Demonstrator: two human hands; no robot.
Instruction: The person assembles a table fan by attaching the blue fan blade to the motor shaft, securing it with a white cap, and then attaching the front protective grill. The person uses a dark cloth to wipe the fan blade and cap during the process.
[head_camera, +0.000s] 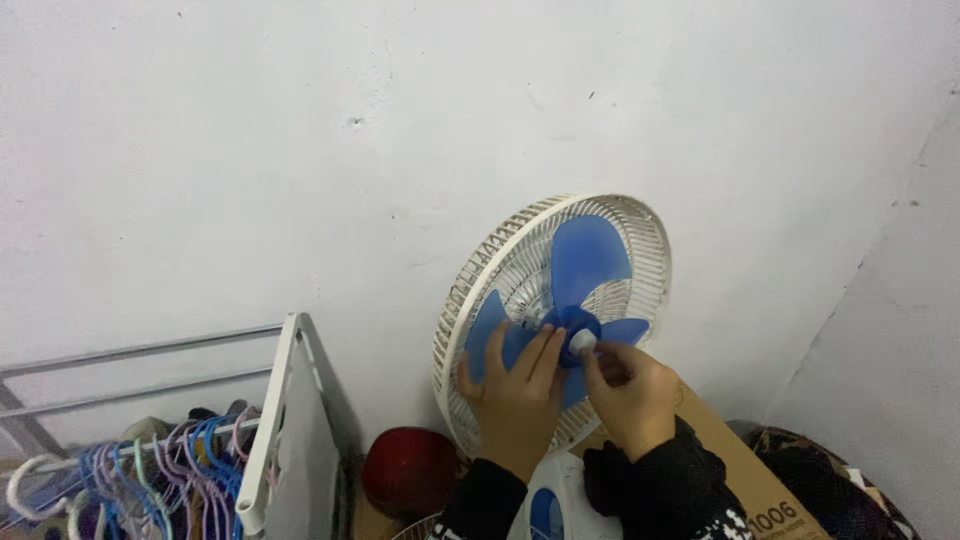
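White plastic cap (583, 341) sits on the hub of the three-bladed translucent blue fan rotor (580, 290), inside the cream ribbed rear guard (480, 270), against the white wall (300, 150). Right hand (630, 395): thumb and fingertips pinched on the cap. Left hand (518, 400): fingers spread flat on a lower blade, not gripping. Dark sleeves on both arms. Red round object (408, 470) and white rack of coloured hangers (150, 470) lower left; brown cardboard box (750, 480) to the right.
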